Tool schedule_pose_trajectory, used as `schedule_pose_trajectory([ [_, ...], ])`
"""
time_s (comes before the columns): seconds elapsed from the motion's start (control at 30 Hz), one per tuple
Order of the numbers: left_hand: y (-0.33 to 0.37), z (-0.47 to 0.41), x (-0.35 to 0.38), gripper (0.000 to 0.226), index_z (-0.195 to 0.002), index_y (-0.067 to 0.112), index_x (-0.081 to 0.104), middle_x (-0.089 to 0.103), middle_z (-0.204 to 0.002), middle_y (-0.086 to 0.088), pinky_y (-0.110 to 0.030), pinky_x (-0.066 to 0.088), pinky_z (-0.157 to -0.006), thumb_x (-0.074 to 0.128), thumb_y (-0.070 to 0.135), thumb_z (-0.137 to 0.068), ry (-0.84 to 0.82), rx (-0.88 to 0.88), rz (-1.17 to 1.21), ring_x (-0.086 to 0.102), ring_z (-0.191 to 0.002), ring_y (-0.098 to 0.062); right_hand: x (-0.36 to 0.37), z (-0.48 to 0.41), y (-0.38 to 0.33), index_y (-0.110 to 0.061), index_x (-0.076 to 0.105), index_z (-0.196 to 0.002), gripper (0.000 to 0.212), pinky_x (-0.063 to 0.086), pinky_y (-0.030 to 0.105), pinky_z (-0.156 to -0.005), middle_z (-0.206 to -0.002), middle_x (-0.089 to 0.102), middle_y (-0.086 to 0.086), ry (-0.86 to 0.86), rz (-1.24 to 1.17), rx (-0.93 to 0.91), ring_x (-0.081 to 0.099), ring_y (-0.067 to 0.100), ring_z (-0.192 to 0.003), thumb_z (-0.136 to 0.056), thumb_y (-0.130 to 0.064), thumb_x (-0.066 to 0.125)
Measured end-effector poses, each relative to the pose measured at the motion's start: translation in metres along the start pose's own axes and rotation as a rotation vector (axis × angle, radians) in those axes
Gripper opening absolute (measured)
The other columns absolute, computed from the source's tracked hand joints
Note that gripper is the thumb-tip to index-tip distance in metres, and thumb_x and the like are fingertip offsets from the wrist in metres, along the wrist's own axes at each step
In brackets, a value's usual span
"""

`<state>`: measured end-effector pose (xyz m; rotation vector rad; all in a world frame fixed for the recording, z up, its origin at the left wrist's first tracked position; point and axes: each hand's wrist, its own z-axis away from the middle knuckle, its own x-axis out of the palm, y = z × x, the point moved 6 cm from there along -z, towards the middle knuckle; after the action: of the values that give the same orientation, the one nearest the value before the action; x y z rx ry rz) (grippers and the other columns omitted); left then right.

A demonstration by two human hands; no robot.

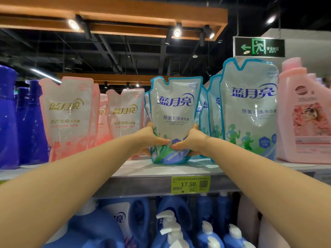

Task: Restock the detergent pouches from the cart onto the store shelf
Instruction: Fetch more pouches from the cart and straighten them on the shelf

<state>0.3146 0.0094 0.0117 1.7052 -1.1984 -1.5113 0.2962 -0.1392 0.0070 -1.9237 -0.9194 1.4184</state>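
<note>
Here you are in the placing step. Both your hands clamp one blue-edged pouch (173, 111) low on its body. Your left hand (149, 140) wraps round its left side and your right hand (192, 140) round its right, with the thumbs pressed on the front and almost meeting. The pouch stands upright with its base down at the top shelf (143, 183), just above the yellow price tag (190, 184). Whether its full weight sits on the board I cannot tell. It fills the gap between the pink pouches (69, 119) on its left and the standing blue pouches (250, 108) on its right.

I judge the next move to be a gentle one. Settle the soft base flat and check that the pouch does not slump forward. Then loosen both grips and draw your hands back without dragging it or nudging its neighbours. The cart is out of view, so you cannot judge from here how many remain to stock.

By count:
- One pouch is in your hands.
- At least three blue ones stand to the right, overlapping, so the row may run deeper.
- At least three pink ones show on the left.
- At least two dark blue bottles (10, 119) stand at the far left.
- One large pink jug (304, 113) stands at the far right, with more caps behind it.
</note>
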Motion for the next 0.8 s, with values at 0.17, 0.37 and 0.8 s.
schedule_pose_trajectory([
  [0.17, -0.002, 0.002, 0.0, 0.073, -0.134, 0.023, 0.029, 0.049, -0.133, -0.008, -0.057, 0.048, -0.092, 0.073, 0.012, -0.076, -0.03, -0.007, 0.025, 0.051, -0.12, -0.032, 0.003, 0.001, 0.001, -0.012, 0.013, -0.138, 0.093, 0.047, 0.04, -0.1, -0.13, 0.048, 0.01, -0.007, -0.031, 0.005, 0.049, 0.026, -0.12, -0.073, -0.018, 0.079],
  [0.37, -0.005, 0.014, -0.002, 0.073, -0.135, 0.019, 0.032, 0.044, -0.137, -0.008, -0.059, 0.051, -0.085, 0.073, 0.011, -0.075, -0.069, -0.05, 0.041, 0.045, -0.124, -0.035, 0.006, 0.006, -0.001, -0.016, 0.0, -0.147, 0.104, 0.041, 0.041, -0.106, -0.125, 0.046, 0.004, -0.048, -0.146, 0.0, 0.046, 0.025, -0.122, -0.076, -0.015, 0.076],
  [0.8, -0.002, 0.035, -0.004, 0.073, -0.14, 0.018, 0.029, 0.047, -0.139, -0.01, -0.049, 0.05, -0.089, 0.07, 0.016, -0.08, -0.006, -0.051, 0.032, 0.049, -0.123, -0.031, -0.004, 0.02, -0.005, -0.006, 0.001, -0.148, 0.111, 0.036, 0.033, -0.109, -0.14, 0.042, 0.008, 0.01, 0.038, -0.023, 0.042, 0.025, -0.129, -0.073, -0.03, 0.079],
])
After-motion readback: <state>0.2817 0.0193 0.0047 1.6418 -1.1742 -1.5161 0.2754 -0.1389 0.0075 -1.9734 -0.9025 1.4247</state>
